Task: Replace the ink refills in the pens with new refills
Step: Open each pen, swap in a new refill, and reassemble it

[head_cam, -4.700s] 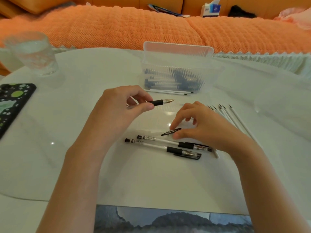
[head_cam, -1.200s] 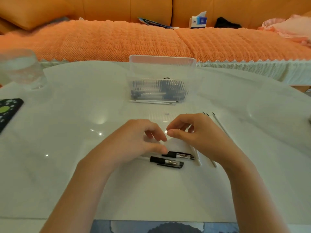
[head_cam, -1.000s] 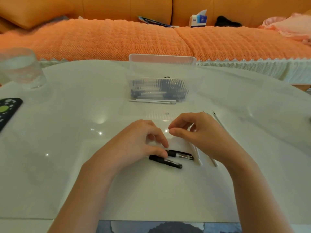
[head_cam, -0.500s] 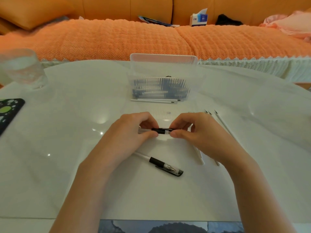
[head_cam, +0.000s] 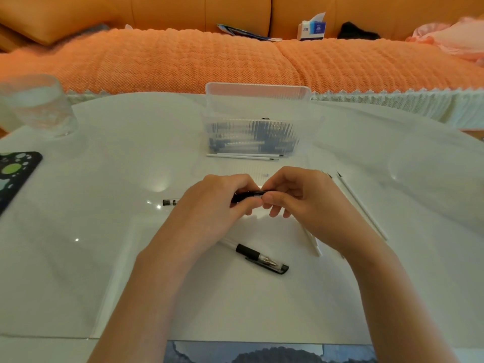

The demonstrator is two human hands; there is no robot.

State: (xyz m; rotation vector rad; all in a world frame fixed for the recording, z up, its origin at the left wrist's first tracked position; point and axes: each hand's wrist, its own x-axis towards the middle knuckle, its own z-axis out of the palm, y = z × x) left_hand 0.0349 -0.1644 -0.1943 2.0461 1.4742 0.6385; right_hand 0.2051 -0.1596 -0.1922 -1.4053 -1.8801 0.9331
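Observation:
Both hands hold one pen (head_cam: 247,195) level above the white table (head_cam: 104,258). My left hand (head_cam: 212,208) grips its clear barrel, whose black end cap (head_cam: 167,202) sticks out to the left. My right hand (head_cam: 306,203) pinches the black front end between thumb and fingers. A second capped pen (head_cam: 259,259) lies on the table below the hands. Several white refills (head_cam: 358,205) lie to the right, partly under my right wrist. Two more refills (head_cam: 243,156) lie in front of the clear box.
A clear ribbed plastic box (head_cam: 258,121) with refills stands behind the hands. A glass (head_cam: 36,106) stands at the far left, a black phone (head_cam: 13,174) at the left edge. An orange sofa (head_cam: 235,61) runs along the table's far side.
Both hands came down to the two pens, picked one up and lifted it. They now hold it between them, slightly closer together than half a second ago; the other pen stays on the table.

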